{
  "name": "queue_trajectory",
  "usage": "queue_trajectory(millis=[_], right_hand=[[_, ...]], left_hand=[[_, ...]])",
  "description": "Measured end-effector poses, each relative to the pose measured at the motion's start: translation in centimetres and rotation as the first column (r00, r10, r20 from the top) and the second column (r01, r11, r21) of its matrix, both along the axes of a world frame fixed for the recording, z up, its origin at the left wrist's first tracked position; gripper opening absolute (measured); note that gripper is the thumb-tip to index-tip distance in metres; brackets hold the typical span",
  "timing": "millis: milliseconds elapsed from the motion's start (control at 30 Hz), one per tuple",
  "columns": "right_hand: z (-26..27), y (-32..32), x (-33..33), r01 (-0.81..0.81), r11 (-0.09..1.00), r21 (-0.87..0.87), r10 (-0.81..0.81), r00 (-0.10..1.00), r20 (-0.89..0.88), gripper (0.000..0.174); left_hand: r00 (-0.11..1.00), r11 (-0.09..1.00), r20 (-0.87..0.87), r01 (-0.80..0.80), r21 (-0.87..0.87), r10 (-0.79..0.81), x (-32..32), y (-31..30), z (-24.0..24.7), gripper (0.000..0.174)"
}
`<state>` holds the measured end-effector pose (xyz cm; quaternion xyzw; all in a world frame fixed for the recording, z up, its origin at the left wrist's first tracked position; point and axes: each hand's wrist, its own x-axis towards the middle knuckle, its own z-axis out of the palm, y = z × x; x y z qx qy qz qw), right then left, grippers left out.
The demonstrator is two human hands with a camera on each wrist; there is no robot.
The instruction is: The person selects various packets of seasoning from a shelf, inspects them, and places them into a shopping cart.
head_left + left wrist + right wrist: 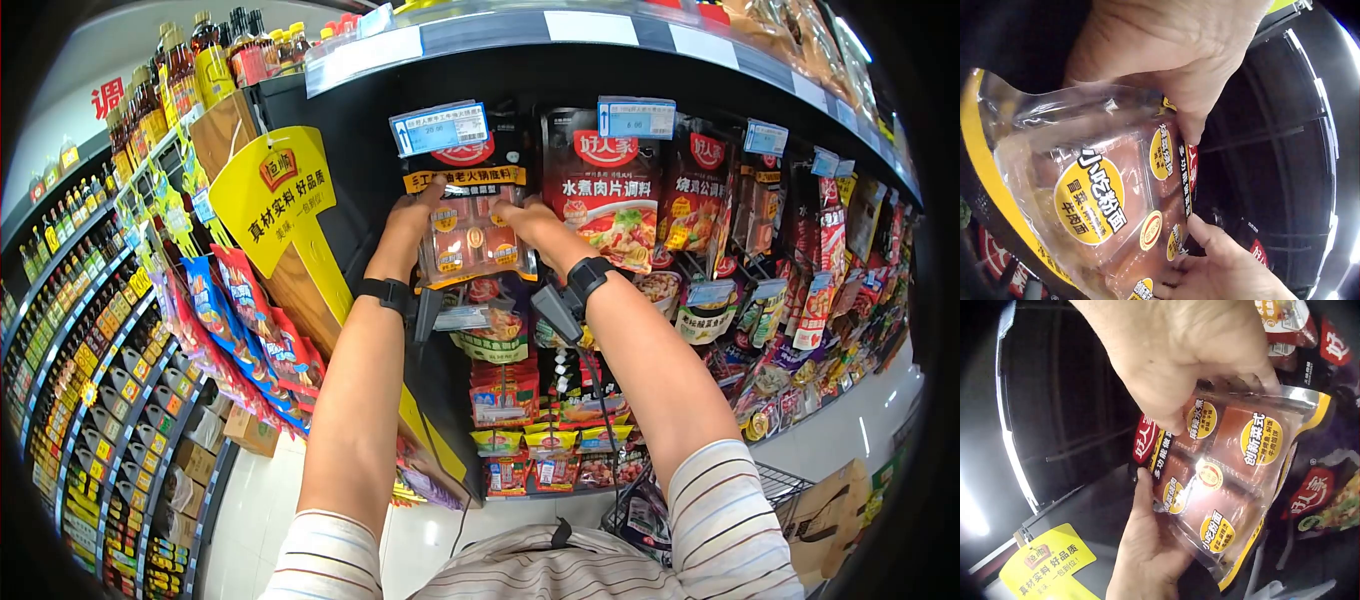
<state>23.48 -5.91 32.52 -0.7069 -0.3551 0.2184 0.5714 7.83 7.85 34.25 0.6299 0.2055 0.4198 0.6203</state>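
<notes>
Both hands hold one clear-windowed packet (pixel 475 235) of reddish-brown blocks with a black and yellow border, at the upper shelf in the head view. The left hand (pixel 405 232) grips its left side, thumb on the front; the right hand (pixel 540 228) grips the right side the same way. In the left wrist view the packet (pixel 1129 187) lies between the left hand (pixel 1166 50) above and the right hand (pixel 1222 265) below. The right wrist view has the right hand (pixel 1191 356) above the packet (pixel 1229 456) and the left hand (pixel 1147 550) below.
A blue price tag (pixel 440 128) hangs over the packet's top. To the right hang red and black seasoning packets (pixel 605 190); more bags (pixel 505 395) hang below. A yellow sign (pixel 270 200) and snack strips (pixel 265 320) stand at the left. A wire basket (pixel 780 485) is at lower right.
</notes>
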Motion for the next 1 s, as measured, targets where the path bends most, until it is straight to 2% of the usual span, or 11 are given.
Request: queue_trajectory(millis=[67,167,267,367,467,567,700,800,900,1000], right_hand=[[0.0,0.2,0.1,0.023,1.0,0.003,-0.023,0.999,0.024,0.077],[-0.6,0.6,0.2,-0.021,0.988,0.151,0.029,0.998,-0.051,0.072],[-0.3,-0.3,-0.2,-0.109,0.953,0.281,0.156,0.977,-0.148,0.065],[0.1,-1.9,-1.0,-0.139,0.948,0.285,0.191,0.968,-0.162,0.062],[0.0,-2.4,-1.5,-0.131,0.953,0.273,0.174,0.975,-0.141,0.064],[-0.9,-2.0,-0.9,-0.126,0.952,0.28,0.147,0.988,-0.053,0.068],[-1.4,-1.7,-0.6,-0.163,0.897,0.41,0.207,0.976,-0.064,0.079],[-0.8,-3.0,-1.4,-0.142,0.878,0.457,0.203,0.975,-0.087,0.075],[-0.3,-3.8,-1.2,-0.2,0.871,0.449,0.287,0.948,-0.134,0.07],[0.7,-5.2,-2.0,-0.187,0.891,0.413,0.269,0.951,-0.152,0.065]], left_hand=[[1.0,1.0,-0.022,0.018,-0.004,-0.018,-0.3,-0.5,0.5,0.058],[0.998,0.997,0.065,-0.004,0.074,-0.001,0.1,-0.9,0.5,0.072],[0.995,0.986,0.079,-0.071,0.149,0.06,-0.5,-1.9,0.7,0.068],[0.997,0.974,0.072,-0.039,0.222,0.024,-1.0,-1.9,0.9,0.065],[0.996,0.975,0.072,-0.063,0.214,0.048,-1.5,-3.0,1.3,0.061],[0.997,0.988,0.075,-0.019,0.154,0.007,-2.3,-4.3,1.9,0.058],[0.993,0.996,0.113,0.022,0.088,-0.032,-2.2,-4.6,2.1,0.055],[0.995,0.997,0.086,0.035,0.066,-0.041,-2.4,-4.9,2.5,0.056],[0.99,0.993,0.089,0.109,0.046,-0.113,-2.6,-4.5,2.4,0.06],[0.985,0.988,0.067,0.155,0.022,-0.156,-3.4,-4.8,2.4,0.06]])
